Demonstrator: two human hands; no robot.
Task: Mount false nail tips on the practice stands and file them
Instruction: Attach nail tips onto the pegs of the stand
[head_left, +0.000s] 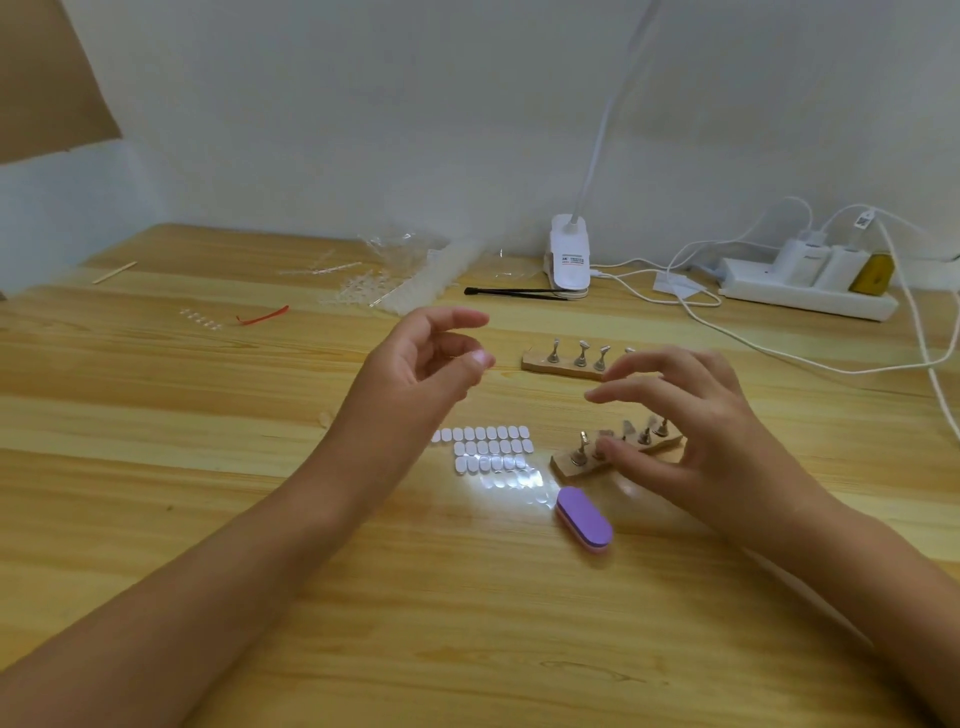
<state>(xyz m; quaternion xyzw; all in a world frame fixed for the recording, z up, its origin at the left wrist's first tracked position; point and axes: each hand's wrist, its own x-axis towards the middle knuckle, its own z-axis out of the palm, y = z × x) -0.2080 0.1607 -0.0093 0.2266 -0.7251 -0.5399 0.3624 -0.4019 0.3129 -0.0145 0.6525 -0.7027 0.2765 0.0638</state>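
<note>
Left hand (422, 367) is hovering, fingers (459, 318) loose and empty. Right hand's (698, 415) spread fingers (631, 459) are touching the nearer wooden peg stand (564, 468).

- Wooden table (208, 519), pale grain.
- White clip lamp (570, 258) at back edge by wall; neck runs up out of frame.
- Black tweezers (511, 292) flat, one end at lamp clip.
- White power strip (802, 296) far R, chargers plugged in; white cables (779, 358) trail across table.
- Red strip (263, 316) and wooden stick (115, 272) back L.
- Brown cardboard (47, 78) top L.
</note>
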